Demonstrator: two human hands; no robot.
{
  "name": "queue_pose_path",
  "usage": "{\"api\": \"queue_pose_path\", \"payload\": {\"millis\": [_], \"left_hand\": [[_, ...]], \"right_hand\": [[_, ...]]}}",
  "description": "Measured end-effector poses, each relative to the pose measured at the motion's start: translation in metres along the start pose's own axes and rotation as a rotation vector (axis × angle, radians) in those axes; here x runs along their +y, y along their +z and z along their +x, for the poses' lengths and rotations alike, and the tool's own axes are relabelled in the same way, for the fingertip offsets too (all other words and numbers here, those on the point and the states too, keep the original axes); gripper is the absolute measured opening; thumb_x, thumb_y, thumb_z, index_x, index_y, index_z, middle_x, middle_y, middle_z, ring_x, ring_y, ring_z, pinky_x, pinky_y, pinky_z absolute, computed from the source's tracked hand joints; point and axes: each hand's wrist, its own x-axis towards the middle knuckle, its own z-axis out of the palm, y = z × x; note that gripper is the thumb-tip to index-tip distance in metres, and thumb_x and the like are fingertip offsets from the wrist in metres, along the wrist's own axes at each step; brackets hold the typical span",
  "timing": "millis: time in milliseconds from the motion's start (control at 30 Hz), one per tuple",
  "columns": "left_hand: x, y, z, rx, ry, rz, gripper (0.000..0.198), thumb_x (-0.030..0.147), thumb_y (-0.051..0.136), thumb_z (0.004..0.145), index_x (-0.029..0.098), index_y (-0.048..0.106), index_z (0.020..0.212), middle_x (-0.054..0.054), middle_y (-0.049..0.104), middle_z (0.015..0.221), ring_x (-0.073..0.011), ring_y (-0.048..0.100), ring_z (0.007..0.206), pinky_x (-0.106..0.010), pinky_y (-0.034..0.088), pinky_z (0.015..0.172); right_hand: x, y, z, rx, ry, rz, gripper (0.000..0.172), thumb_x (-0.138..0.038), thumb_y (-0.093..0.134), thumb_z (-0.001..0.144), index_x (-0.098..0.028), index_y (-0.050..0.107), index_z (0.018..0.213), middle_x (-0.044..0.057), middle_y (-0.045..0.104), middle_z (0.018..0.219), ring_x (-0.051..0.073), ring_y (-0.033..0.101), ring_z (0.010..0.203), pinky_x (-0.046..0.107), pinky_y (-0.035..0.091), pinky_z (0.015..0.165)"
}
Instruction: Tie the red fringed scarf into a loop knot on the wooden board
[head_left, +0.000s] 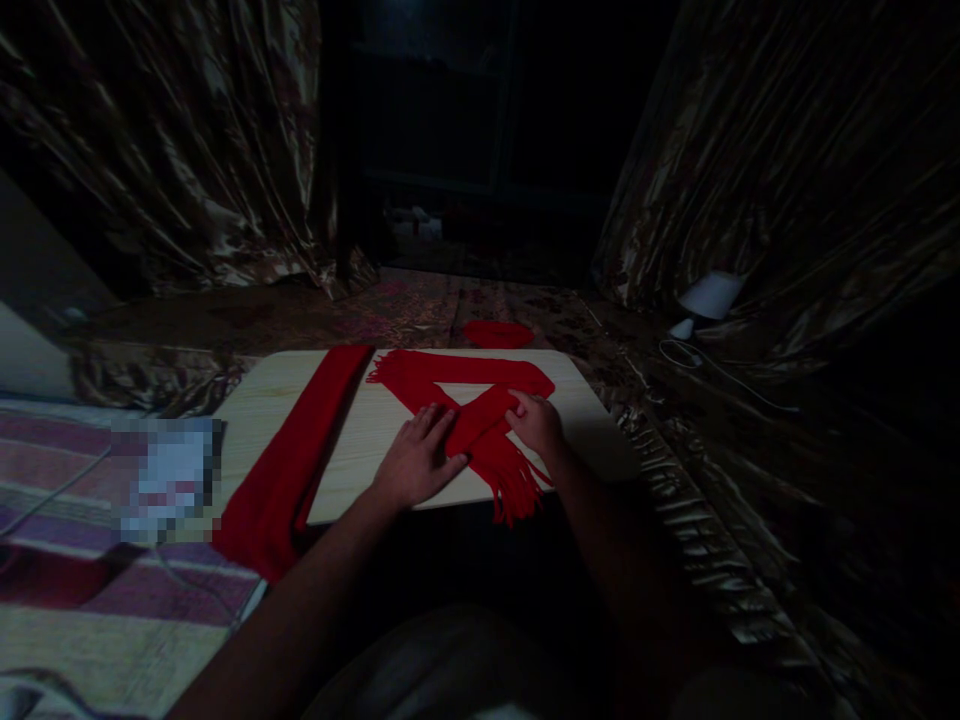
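Note:
A red fringed scarf [472,372] lies on a pale wooden tabletop [367,450], its strips folded across one another. Tassels show at its far left end and hang over the near edge. My left hand [420,455] rests flat with spread fingers at the left side of the crossing. At the right, the closed fingers of my right hand [536,420] pinch the scarf near a fold. Left of both hands, a long folded red cloth [300,445] stretches over the table and droops past its near left edge.
Another red cloth piece [497,333] lies just beyond the table. A white lamp [712,295] with a cord is at the right. Striped bedding [67,500] with cables lies at the left. Patterned curtains [247,150] hang behind; the room is dark.

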Motion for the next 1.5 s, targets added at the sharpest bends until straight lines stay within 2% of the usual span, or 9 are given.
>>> {"api": "queue_pose_path", "payload": {"millis": [100,233,400,667,800,900,1033,1233,1500], "left_hand": [[0.013,0.012,0.008,-0.012,-0.088,0.022,0.088,0.071,0.042,0.09,0.016,0.03,0.158,-0.02,0.035,0.159,-0.0353,0.035,0.145,-0.051,0.028,0.116],[0.024,0.021,0.015,-0.01,-0.17,0.081,0.083,0.068,0.037,0.093,0.015,0.033,0.156,-0.021,0.044,0.153,-0.0377,0.036,0.143,-0.055,0.027,0.115],[0.027,0.021,0.017,-0.021,-0.167,0.136,0.074,0.061,0.034,0.095,0.019,0.035,0.157,-0.02,0.048,0.15,-0.038,0.037,0.142,-0.055,0.028,0.113],[0.027,0.019,0.016,-0.005,-0.146,0.143,0.07,0.058,0.037,0.095,0.024,0.036,0.156,-0.019,0.05,0.147,-0.0389,0.041,0.138,-0.056,0.029,0.111],[0.027,0.019,0.017,0.003,-0.143,0.152,0.071,0.059,0.037,0.095,0.023,0.037,0.156,-0.02,0.05,0.147,-0.0378,0.041,0.138,-0.055,0.03,0.111],[0.028,0.018,0.017,0.004,-0.139,0.155,0.071,0.058,0.037,0.095,0.021,0.037,0.156,-0.02,0.05,0.146,-0.0373,0.041,0.138,-0.054,0.03,0.111],[0.028,0.017,0.017,-0.01,-0.152,0.15,0.07,0.058,0.037,0.095,0.023,0.037,0.156,-0.019,0.051,0.146,-0.0367,0.041,0.138,-0.054,0.03,0.111],[0.028,0.018,0.018,0.001,-0.153,0.144,0.071,0.059,0.038,0.095,0.022,0.038,0.155,-0.019,0.05,0.147,-0.0369,0.041,0.138,-0.054,0.029,0.112],[0.028,0.017,0.017,-0.002,-0.146,0.15,0.068,0.058,0.039,0.095,0.027,0.039,0.155,-0.018,0.05,0.147,-0.0367,0.041,0.139,-0.054,0.03,0.111]], "right_hand": [[-0.002,-0.002,-0.002,0.014,-0.034,-0.037,0.052,-0.033,0.057,0.089,-0.022,0.059,0.14,0.006,0.073,0.09,0.022,0.062,0.091,0.031,0.046,0.091],[-0.001,-0.002,-0.002,-0.013,-0.048,-0.096,0.061,-0.031,0.055,0.091,-0.022,0.047,0.15,0.01,0.071,0.108,0.023,0.061,0.101,0.031,0.044,0.096],[-0.001,0.0,0.001,-0.079,-0.008,-0.168,0.064,-0.026,0.051,0.091,-0.021,0.042,0.153,0.014,0.069,0.11,0.026,0.062,0.101,0.035,0.044,0.097],[0.002,0.0,0.001,-0.012,0.12,-0.075,0.059,-0.026,0.054,0.091,-0.019,0.047,0.149,0.012,0.068,0.124,0.025,0.063,0.109,0.032,0.046,0.099],[0.004,0.0,0.0,0.095,0.116,-0.018,0.044,-0.021,0.051,0.09,-0.021,0.06,0.133,0.01,0.068,0.126,0.023,0.062,0.113,0.031,0.046,0.099],[0.006,0.002,0.001,0.07,0.157,-0.044,0.036,-0.017,0.055,0.086,-0.02,0.066,0.12,0.01,0.07,0.117,0.024,0.064,0.107,0.031,0.048,0.094],[0.009,0.005,0.005,-0.056,0.165,-0.116,0.056,-0.015,0.054,0.085,-0.019,0.055,0.141,0.014,0.071,0.113,0.026,0.065,0.103,0.034,0.048,0.092],[0.012,0.01,0.022,-0.199,0.029,-0.172,0.077,-0.013,0.055,0.083,-0.011,0.033,0.157,0.018,0.069,0.121,0.03,0.06,0.117,0.041,0.035,0.112],[0.023,0.017,0.032,-0.057,0.128,-0.004,0.058,-0.01,0.053,0.082,-0.02,0.059,0.139,0.01,0.07,0.126,0.021,0.066,0.112,0.03,0.048,0.101]]}}
